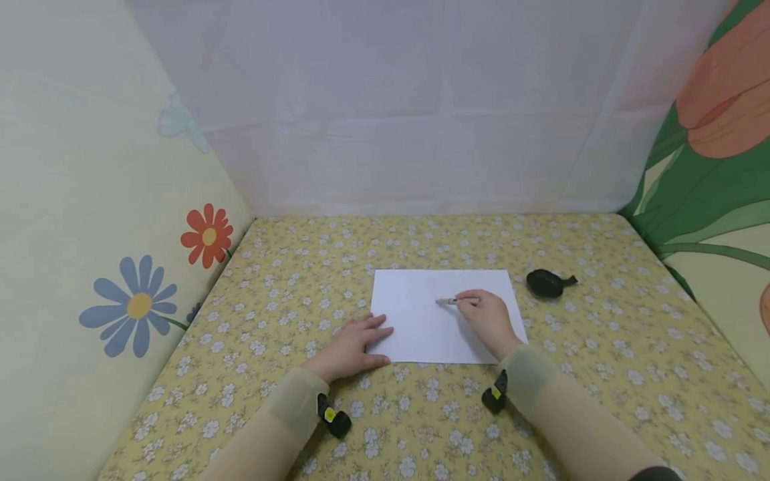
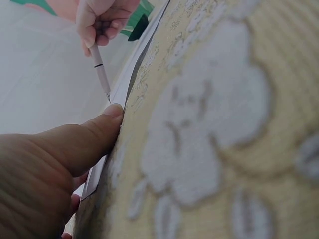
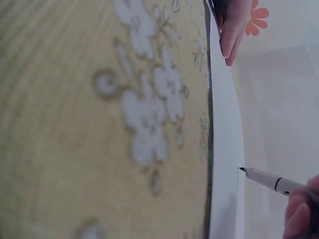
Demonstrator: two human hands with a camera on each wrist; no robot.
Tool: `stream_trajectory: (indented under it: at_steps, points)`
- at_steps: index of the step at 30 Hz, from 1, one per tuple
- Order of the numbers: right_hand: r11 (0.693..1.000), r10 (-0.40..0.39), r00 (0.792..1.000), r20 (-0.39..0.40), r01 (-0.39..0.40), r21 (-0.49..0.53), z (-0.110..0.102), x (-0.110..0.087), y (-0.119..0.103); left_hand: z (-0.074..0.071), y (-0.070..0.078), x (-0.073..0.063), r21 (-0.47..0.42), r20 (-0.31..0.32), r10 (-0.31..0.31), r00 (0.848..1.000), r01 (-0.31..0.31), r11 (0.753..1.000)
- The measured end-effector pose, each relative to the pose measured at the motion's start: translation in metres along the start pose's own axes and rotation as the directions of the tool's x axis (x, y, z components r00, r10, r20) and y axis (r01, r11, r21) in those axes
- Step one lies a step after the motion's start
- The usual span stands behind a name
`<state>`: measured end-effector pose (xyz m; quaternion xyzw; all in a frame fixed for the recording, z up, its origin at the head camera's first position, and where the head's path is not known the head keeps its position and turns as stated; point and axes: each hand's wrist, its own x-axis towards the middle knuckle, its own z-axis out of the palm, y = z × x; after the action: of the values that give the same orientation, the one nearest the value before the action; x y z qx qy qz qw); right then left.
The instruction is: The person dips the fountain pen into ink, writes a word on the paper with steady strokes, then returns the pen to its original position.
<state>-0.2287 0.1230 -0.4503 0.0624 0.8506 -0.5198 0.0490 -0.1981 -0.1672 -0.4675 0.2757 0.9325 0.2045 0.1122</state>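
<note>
A white sheet of paper lies flat on the patterned cloth. My right hand is over its right half and pinches a pale pen, whose barrel carries a dark ring. In the right wrist view, the dark pointed nib of the pen is right at the paper's surface. Across the sheet's left edge rests my left hand, fingers spread and thumb near the lower left corner. Seen from the left wrist, the thumb of the left hand lies along the paper's edge.
Right of the paper sits a dark rounded object with a short tail. The yellow flowered cloth covers the table. A pale sheet hangs behind it, and flower-printed panels stand at both sides.
</note>
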Motion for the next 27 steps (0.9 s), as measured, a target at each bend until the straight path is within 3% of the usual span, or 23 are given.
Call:
stream_trajectory:
  at_steps: [27]
  points:
    - [0.999, -0.017, 0.998, 0.059, 0.015, 0.034, -0.003, -0.014, 0.004, 0.0, 0.0, 0.0, -0.011, -0.005, 0.006, 1.0, -0.006, 1.0]
